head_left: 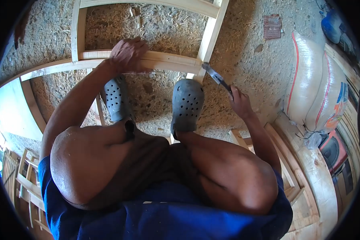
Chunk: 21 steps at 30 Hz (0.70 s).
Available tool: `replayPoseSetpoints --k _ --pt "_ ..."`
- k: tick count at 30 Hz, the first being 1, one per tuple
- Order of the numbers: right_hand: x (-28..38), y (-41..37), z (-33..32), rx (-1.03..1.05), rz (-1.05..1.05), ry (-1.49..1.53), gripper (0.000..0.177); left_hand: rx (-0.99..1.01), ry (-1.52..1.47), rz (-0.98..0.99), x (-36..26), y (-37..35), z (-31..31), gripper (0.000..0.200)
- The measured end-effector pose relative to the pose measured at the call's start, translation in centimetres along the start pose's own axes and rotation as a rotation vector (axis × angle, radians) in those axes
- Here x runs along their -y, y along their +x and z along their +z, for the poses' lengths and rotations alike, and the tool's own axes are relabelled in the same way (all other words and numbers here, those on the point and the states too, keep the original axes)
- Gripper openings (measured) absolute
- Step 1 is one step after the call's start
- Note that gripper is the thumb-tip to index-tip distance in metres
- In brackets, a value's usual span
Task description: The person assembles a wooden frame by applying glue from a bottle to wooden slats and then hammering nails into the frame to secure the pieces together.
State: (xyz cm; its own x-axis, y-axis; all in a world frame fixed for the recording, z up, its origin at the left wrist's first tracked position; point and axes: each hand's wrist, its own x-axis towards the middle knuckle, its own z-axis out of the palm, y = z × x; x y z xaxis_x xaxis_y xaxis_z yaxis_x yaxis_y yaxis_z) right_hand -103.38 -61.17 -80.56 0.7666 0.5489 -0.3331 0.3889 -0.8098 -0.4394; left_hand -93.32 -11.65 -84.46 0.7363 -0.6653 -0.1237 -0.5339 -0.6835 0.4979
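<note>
My left hand (128, 54) lies over a pale wooden crosspiece (172, 60), its fingers wrapped around the wood. That crosspiece joins a long side piece of the wooden frame (211, 38) at its right end. On the right, my right hand (241, 103) grips the dark handle of a hammer (216, 75). The hammer's metal head is right by the corner where the crosspiece meets the side piece. My two grey clogs (188, 98) stand just below the crosspiece, and my bent knees fill the lower middle of the view.
Wood shavings cover the rough floor (244, 48). Two full white sacks (306, 74) stand at the right, near a red-edged speaker-like box (333, 150). A ribbed reddish piece (272, 27) lies at the upper right. More wooden frames (30, 186) are at the lower left and lower right.
</note>
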Motion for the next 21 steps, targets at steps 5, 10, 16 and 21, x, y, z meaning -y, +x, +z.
replayPoseSetpoints --k 5,10,16,21 --pt "1.2 -1.0 0.5 -0.020 0.035 0.076 0.041 -0.006 0.031 -0.002 0.2 0.1 -0.1 0.070" --pt "1.8 -0.3 -1.4 0.008 0.077 0.223 0.038 -0.090 0.028 0.049 0.7 -0.2 1.0 0.068" --pt "7.1 11.2 -8.3 -0.054 -0.105 0.298 0.042 0.082 0.102 -0.189 -1.8 -0.8 0.4 0.079" --pt "16.8 24.1 -12.9 0.210 -0.237 0.286 0.045 0.031 0.043 -0.168 -1.2 -0.8 0.0 0.079"
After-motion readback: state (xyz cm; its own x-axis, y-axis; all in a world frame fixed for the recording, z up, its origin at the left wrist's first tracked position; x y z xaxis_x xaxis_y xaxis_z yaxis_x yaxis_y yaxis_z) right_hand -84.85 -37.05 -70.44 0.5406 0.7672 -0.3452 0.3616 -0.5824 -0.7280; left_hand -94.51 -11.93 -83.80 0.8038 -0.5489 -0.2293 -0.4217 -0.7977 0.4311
